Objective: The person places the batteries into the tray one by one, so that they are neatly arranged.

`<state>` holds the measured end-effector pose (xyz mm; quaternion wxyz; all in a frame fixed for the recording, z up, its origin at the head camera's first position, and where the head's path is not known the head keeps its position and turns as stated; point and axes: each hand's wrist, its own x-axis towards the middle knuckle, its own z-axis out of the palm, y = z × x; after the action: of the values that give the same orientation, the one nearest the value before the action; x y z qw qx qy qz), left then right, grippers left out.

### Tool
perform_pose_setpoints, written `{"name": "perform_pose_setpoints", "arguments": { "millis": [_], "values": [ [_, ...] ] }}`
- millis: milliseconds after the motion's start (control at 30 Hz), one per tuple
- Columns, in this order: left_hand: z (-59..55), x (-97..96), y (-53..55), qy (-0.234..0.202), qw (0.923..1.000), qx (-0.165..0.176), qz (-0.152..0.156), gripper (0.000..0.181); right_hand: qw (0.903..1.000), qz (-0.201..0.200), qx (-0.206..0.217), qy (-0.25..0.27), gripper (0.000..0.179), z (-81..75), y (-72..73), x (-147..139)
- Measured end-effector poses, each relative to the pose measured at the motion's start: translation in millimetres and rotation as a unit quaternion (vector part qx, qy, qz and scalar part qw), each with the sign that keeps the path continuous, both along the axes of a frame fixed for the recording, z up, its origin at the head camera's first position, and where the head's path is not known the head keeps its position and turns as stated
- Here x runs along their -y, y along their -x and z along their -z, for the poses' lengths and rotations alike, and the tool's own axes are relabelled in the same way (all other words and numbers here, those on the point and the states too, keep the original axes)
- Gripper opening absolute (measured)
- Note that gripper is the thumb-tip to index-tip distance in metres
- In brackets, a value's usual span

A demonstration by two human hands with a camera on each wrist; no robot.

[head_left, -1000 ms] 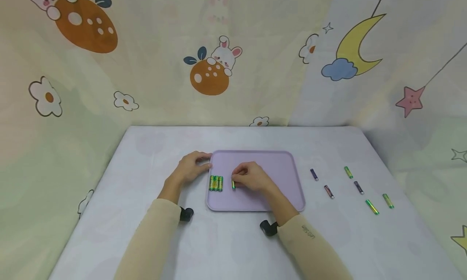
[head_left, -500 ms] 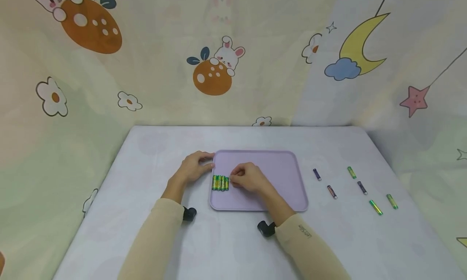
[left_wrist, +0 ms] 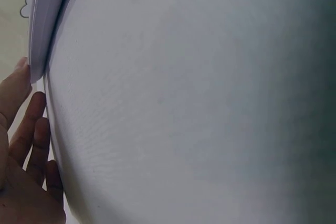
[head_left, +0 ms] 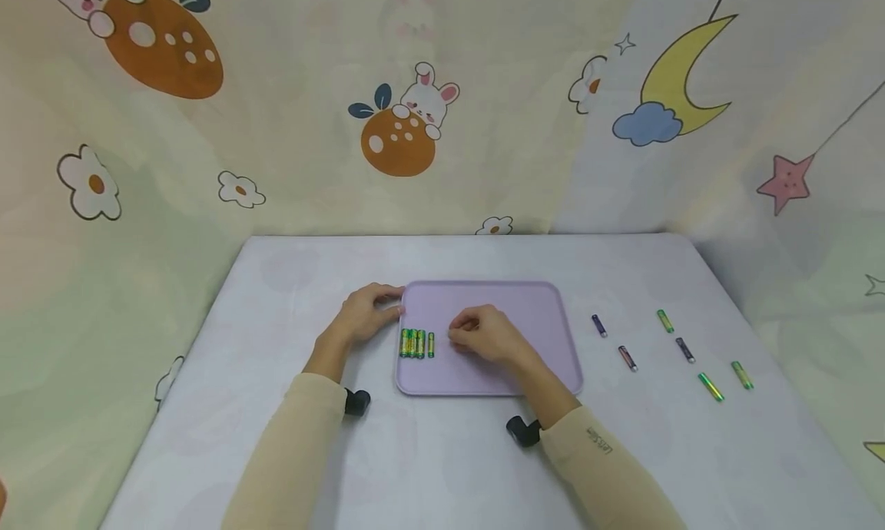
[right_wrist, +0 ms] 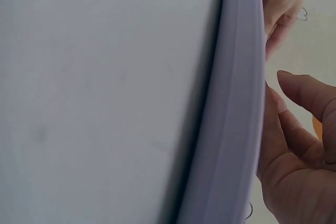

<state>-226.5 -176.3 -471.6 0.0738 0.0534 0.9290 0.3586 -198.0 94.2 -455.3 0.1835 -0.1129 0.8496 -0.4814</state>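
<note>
My left hand (head_left: 366, 313) rests at the left rim of a lilac tray (head_left: 525, 307), thumb and fingertips against the edge; in the left wrist view its fingers (left_wrist: 37, 148) stretch loosely alongside. Inside the tray, three green-yellow batteries (head_left: 412, 343) lie upright side by side near the left rim. Another, shorter-looking green battery (head_left: 432, 345) stands slightly apart to their right. Just right of it hovers my right hand (head_left: 487, 334), fingers bent loosely. The right wrist view shows its thumb (right_wrist: 304, 90) away from the fingers, holding nothing, with the tray's side wall (right_wrist: 231, 108) hiding part of the hand.
On the white table (head_left: 442, 461) right of the tray lie scattered batteries: dark ones, such as a purple-black battery (head_left: 598, 326) and a dark battery with a reddish part (head_left: 628, 359), and green ones, such as a green battery (head_left: 710, 387). A patterned cloth (head_left: 290, 115) hangs behind.
My right hand has brought a green battery left beside the row, let go of it and drawn back a little to the right. The left hand has stayed at the rim.
</note>
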Motion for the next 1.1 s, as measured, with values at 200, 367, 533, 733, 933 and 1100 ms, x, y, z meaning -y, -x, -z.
{"name": "perform_pose_setpoints", "arguments": {
  "millis": [200, 367, 533, 733, 933, 1100],
  "values": [
    [-0.2, 1.1, 1.1, 0.003, 1.0000, 0.006, -0.002, 0.047, 0.9990, -0.041, -0.008, 0.017, 0.015, -2.4, 0.9, -12.3],
    [0.4, -0.1, 0.9, -0.002, 1.0000, 0.007, 0.000, 0.047, 0.9962, -0.082, -0.020, 0.023, 0.018, -3.2, 0.2, -21.3],
    [0.7, 0.9, 1.5, 0.000, 1.0000, 0.005, 0.001, 0.047, 0.9958, -0.083, -0.021, 0.032, 0.024, -5.6, 0.7, -31.8],
    [1.3, 3.7, 1.1, 0.003, 1.0000, -0.001, 0.006, 0.047, 0.9963, -0.071, -0.038, 0.029, 0.025, -3.2, 3.2, -47.6],
    [1.5, 4.2, 0.4, -0.001, 0.9999, -0.009, 0.010, 0.046, 0.9962, -0.064, -0.040, 0.044, 0.028, -3.5, 2.3, -62.9],
    [1.8, 2.8, 0.8, -0.002, 0.9998, -0.011, 0.016, 0.047, 0.9959, -0.058, -0.039, 0.058, 0.029, -6.2, 0.9, -75.5]
  ]
}}
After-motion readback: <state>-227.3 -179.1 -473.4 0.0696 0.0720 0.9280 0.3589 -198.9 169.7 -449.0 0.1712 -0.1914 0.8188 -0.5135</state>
